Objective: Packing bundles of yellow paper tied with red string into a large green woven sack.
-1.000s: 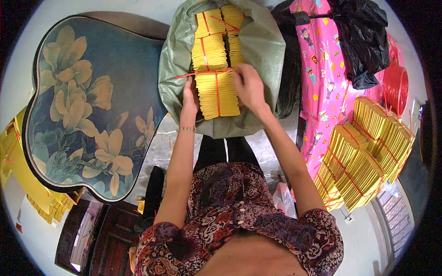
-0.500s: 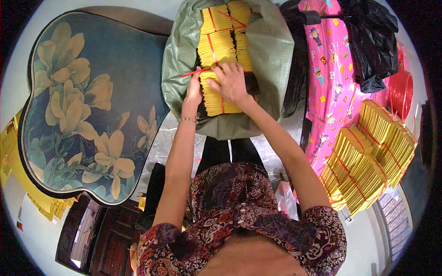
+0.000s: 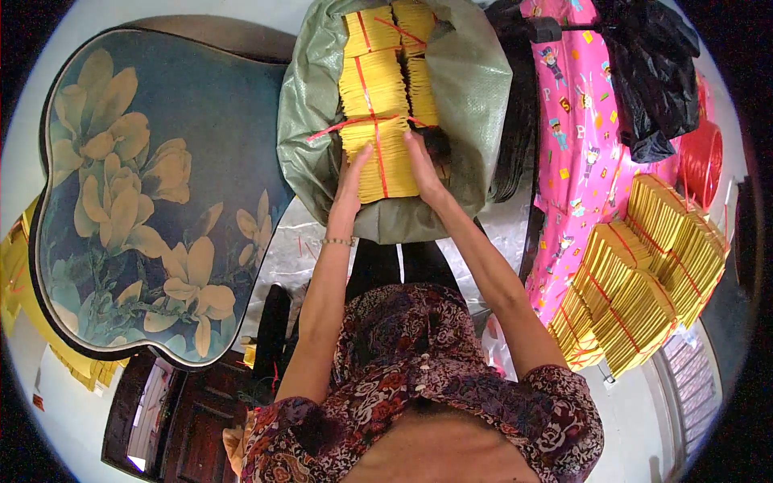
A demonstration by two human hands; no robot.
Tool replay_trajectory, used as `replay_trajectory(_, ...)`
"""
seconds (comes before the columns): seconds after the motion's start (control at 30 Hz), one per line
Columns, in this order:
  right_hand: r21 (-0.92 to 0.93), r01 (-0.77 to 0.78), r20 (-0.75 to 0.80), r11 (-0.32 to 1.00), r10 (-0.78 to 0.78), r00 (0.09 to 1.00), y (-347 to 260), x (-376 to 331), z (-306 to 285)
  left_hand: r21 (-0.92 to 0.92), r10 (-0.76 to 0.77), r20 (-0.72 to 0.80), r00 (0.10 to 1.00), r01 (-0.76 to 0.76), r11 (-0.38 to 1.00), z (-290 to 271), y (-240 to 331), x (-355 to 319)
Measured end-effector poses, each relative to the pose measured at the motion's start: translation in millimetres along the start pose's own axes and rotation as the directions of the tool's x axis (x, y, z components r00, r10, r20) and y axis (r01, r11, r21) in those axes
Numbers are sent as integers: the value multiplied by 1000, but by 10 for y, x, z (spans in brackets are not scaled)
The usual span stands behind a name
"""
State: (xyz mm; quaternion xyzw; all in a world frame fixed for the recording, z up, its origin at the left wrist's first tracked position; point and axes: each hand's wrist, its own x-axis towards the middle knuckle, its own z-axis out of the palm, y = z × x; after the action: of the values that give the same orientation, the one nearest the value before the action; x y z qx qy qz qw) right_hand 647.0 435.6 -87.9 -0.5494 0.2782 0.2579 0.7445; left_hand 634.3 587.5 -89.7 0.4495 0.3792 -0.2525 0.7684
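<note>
A bundle of yellow paper sheets tied with red string lies at the near end of an open grey-green woven sack. My left hand presses flat against the bundle's left side. My right hand grips its right side, fingers pointing away from me. More tied yellow bundles are packed deeper in the sack, beyond the one I hold.
A dark blue tabletop with painted yellow flowers stands on the left. On the right, several tied yellow bundles lie stacked beside a pink patterned sheet, a black plastic bag and a red basin. More yellow paper lies at far left.
My right hand slid from the top of the nearest bundle to its right side. Both hands now flank it, and it sits slightly nearer to me.
</note>
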Motion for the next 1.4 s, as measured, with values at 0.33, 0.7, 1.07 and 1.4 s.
replay_trajectory(0.33, -99, 68, 9, 993, -67, 998, 221, 162, -37, 186, 152, -147, 977, -124, 975, -1, -147, 73)
replay_trajectory(0.7, -204, 84, -64, 975, -98, 993, 384, 418, -103, 422, 355, -145, 924, -267, 867, 111, -128, 301)
replay_trajectory(1.07, -257, 226, -96, 940, -258, 961, 428, 450, -180, 554, 406, -201, 891, -239, 797, 255, -170, 367)
replay_trajectory(1.4, -461, 441, -39, 770, -514, 857, -293, -1137, -459, 614, 390, 37, 920, -329, 718, 110, -141, -35)
